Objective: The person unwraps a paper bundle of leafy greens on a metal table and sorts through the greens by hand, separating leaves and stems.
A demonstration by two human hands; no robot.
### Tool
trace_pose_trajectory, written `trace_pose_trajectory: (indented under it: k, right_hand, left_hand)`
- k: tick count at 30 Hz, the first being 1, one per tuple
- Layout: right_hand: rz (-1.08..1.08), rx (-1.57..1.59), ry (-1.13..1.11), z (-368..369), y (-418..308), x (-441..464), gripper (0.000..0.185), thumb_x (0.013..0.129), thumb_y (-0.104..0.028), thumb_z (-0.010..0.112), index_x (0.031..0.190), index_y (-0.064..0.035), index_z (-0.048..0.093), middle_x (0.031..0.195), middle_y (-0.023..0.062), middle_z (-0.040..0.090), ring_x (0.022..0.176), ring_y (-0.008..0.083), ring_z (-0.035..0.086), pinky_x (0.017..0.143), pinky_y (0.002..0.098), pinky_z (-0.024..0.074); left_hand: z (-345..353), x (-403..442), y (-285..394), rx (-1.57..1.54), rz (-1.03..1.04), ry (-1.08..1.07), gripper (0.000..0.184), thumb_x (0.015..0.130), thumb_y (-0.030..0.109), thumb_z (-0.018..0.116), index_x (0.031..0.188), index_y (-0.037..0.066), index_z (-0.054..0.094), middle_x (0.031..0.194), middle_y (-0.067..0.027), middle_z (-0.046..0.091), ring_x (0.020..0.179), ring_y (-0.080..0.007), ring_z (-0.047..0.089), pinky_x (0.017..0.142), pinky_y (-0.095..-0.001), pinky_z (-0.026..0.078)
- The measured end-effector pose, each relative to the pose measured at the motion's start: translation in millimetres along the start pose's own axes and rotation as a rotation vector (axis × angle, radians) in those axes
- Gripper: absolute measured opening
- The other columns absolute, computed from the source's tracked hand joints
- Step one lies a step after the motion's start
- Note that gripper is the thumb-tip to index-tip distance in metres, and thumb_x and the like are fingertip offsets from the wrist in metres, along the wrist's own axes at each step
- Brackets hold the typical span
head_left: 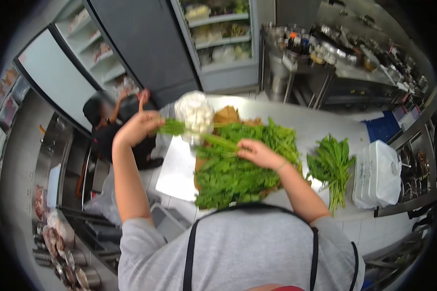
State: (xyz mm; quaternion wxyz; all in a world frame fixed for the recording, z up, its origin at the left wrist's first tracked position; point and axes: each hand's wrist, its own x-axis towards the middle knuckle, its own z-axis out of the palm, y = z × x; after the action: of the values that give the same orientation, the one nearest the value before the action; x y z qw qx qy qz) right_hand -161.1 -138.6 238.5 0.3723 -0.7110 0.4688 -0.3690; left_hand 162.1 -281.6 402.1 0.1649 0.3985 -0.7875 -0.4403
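A stalk of leafy greens (pixel 212 140) stretches between my two hands above the table. On the left, my left hand (pixel 140 127) is closed on its leafy end, near a plastic bag of white pieces (pixel 195 114). Toward the middle, the fingers of my right hand (pixel 260 154) pinch the stem end. Below them spreads a large heap of leafy greens (pixel 238 179) on brown paper (pixel 226 115), partly hidden by my right hand. A smaller bunch of greens (pixel 329 162) lies to the right, its stems pointing toward me.
A steel table (pixel 325 114) carries the greens. White plastic containers (pixel 378 174) are stacked at its right end. Across on the left, a person in dark clothes (pixel 112 133) bends by an open fridge (pixel 94 43). A glass-door fridge (pixel 223 34) stands behind the table.
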Motion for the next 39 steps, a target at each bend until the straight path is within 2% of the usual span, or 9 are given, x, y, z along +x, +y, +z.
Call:
trace_pose_trajectory:
  k: [4, 14, 16, 19, 24, 28, 32, 34, 39]
  right_hand:
    - [0.067, 0.062, 0.06, 1, 20, -5, 0.022, 0.088, -0.023, 0.06, 0.099, -0.0038, 0.057, 0.075, 0.0028, 0.055, 0.067, 0.0106, 0.044, 0.06, 0.0275, 0.0377]
    - [0.186, 0.073, -0.017, -12, 18, -19, 0.018, 0.091, -0.019, 0.056, 0.099, -0.0022, 0.058, 0.092, 0.0035, 0.06, 0.088, 0.0121, 0.055, 0.081, 0.0276, 0.0437]
    - [0.199, -0.09, -0.117, -18, 1, -20, 0.033, 0.086, -0.026, 0.063, 0.11, -0.0056, 0.058, 0.11, 0.0095, 0.057, 0.104, 0.0194, 0.054, 0.091, 0.0328, 0.0421]
    - [0.0, -0.327, 0.105, -12, -13, -14, 0.069, 0.073, -0.036, 0.075, 0.131, -0.0131, 0.046, 0.138, 0.0148, 0.036, 0.13, 0.0315, 0.033, 0.107, 0.0422, 0.0299]
    - [-0.361, -0.433, 0.467, -17, -79, 7, 0.074, 0.068, -0.034, 0.077, 0.132, -0.0132, 0.045, 0.137, 0.014, 0.037, 0.125, 0.0338, 0.038, 0.102, 0.0433, 0.0348]
    - [-0.594, -0.503, 0.653, -27, -120, 20, 0.079, 0.064, -0.031, 0.079, 0.133, -0.0122, 0.044, 0.137, 0.0119, 0.038, 0.122, 0.0313, 0.04, 0.098, 0.0433, 0.0369]
    - [-0.575, -0.547, 0.681, -46, -143, 15, 0.077, 0.067, -0.016, 0.079, 0.134, -0.0064, 0.041, 0.135, 0.0117, 0.044, 0.124, 0.0269, 0.042, 0.103, 0.0368, 0.0352]
    - [-0.5, -0.381, 0.584, -58, -141, 7, 0.071, 0.066, -0.018, 0.078, 0.129, -0.0096, 0.046, 0.122, 0.0099, 0.053, 0.11, 0.0263, 0.052, 0.092, 0.0371, 0.0422]
    - [-0.09, -0.092, 0.492, -80, -120, -46, 0.04, 0.075, 0.004, 0.064, 0.113, -0.0026, 0.054, 0.093, 0.007, 0.062, 0.086, 0.0121, 0.058, 0.077, 0.0263, 0.0461]
  left_hand:
    - [-8, -2, -8, -0.015, -0.058, -0.026, 0.024, 0.093, 0.025, 0.055, 0.082, 0.005, 0.061, 0.065, 0.0076, 0.047, 0.057, -0.0028, 0.038, 0.052, -0.019, 0.029]
    - [-12, -8, -41, -0.047, -0.137, -0.026, 0.025, 0.093, 0.027, 0.055, 0.093, 0.003, 0.063, 0.069, 0.0075, 0.052, 0.059, -0.0021, 0.04, 0.054, -0.0187, 0.031]
    - [-10, -7, -32, -0.021, -0.144, -0.064, 0.026, 0.093, 0.026, 0.056, 0.097, 0.001, 0.063, 0.071, 0.0068, 0.054, 0.06, -0.0019, 0.042, 0.055, -0.0188, 0.033]
    - [-3, -5, -6, 0.109, -0.082, -0.061, 0.024, 0.094, 0.024, 0.055, 0.09, 0.002, 0.061, 0.069, 0.0077, 0.05, 0.06, -0.0006, 0.04, 0.054, -0.0189, 0.032]
    - [25, -11, 66, 0.296, 0.043, -0.026, 0.023, 0.094, 0.018, 0.053, 0.082, -0.002, 0.054, 0.066, 0.0061, 0.046, 0.061, -0.0006, 0.037, 0.051, -0.0218, 0.031]
    - [52, -12, 120, 0.669, 0.373, 0.112, 0.021, 0.091, 0.017, 0.056, 0.082, -0.003, 0.053, 0.063, -0.0046, 0.045, 0.057, -0.0105, 0.041, 0.052, -0.0272, 0.033]
    - [90, 13, 143, 0.771, 0.823, 0.089, 0.019, 0.084, 0.017, 0.06, 0.085, -0.002, 0.056, 0.067, -0.0151, 0.053, 0.061, -0.0302, 0.052, 0.056, -0.0359, 0.04]
    - [112, 14, 160, 0.743, 0.8, 0.057, 0.02, 0.081, 0.018, 0.061, 0.086, -0.001, 0.058, 0.072, -0.0156, 0.058, 0.069, -0.0357, 0.056, 0.061, -0.0395, 0.044]
    - [149, 39, 150, 0.594, 1.055, 0.081, 0.034, 0.082, 0.033, 0.063, 0.102, 0.006, 0.058, 0.084, -0.0104, 0.058, 0.077, -0.0275, 0.06, 0.066, -0.0374, 0.047]
